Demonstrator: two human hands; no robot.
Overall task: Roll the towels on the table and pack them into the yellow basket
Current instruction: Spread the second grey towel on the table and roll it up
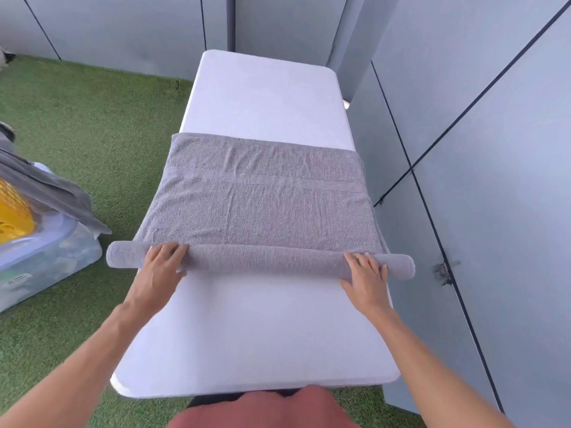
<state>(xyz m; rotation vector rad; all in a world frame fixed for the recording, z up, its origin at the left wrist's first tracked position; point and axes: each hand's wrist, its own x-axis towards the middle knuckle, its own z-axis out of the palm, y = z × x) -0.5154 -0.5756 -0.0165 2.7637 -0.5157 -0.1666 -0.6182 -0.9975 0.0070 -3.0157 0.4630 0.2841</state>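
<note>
Head view: our left hand (160,267) and right hand (366,273) press flat-fingered, gripping nothing, on the half-rolled grey terry towel (262,199), spaced wide to keep it even on the white counter (262,94).

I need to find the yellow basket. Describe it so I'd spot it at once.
Look left of the white table, down on the green turf. A clear plastic bin sits there, and the yellow basket pokes out at the frame's left edge, partly under grey cloth. It is the only yellow thing here.

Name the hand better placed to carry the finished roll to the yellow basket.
Left. The yellow basket sits on the floor left of the table, on the left hand side; the right hand presses the grey towel roll's far end.
</note>
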